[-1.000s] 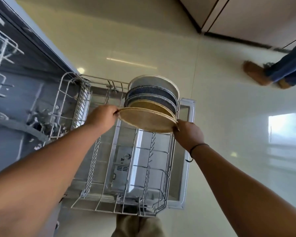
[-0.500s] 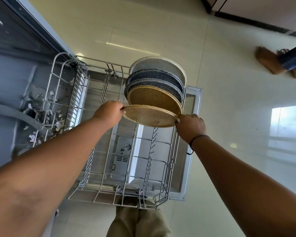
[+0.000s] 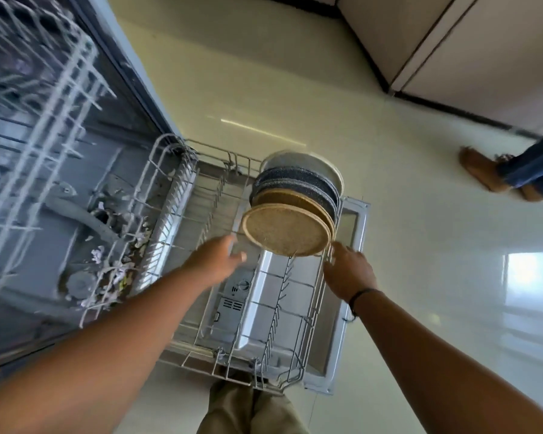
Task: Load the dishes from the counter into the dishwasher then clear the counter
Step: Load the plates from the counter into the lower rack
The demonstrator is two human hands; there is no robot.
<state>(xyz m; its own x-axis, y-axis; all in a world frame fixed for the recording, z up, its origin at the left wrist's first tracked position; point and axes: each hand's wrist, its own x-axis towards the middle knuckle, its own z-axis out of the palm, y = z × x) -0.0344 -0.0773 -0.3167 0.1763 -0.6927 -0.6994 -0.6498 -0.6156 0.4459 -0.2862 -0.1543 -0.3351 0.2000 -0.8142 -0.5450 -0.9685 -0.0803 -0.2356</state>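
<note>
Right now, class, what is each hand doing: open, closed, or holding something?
Left hand: open, holding nothing, just left of the tan plate in the rack.
Right hand: open, holding nothing, by the rack's right edge.

Bright daylight scene, even exposure. Glossy floor (image 3: 295, 98) carries a thin streak of glare plus a washed-out window reflection (image 3: 530, 277) at right. Upper rack (image 3: 38, 98) top left smeared w/ motion blur; left hand (image 3: 215, 261) soft too. Strong wide-angle bending at edges; forearms stretched. Shadows weak.
</note>
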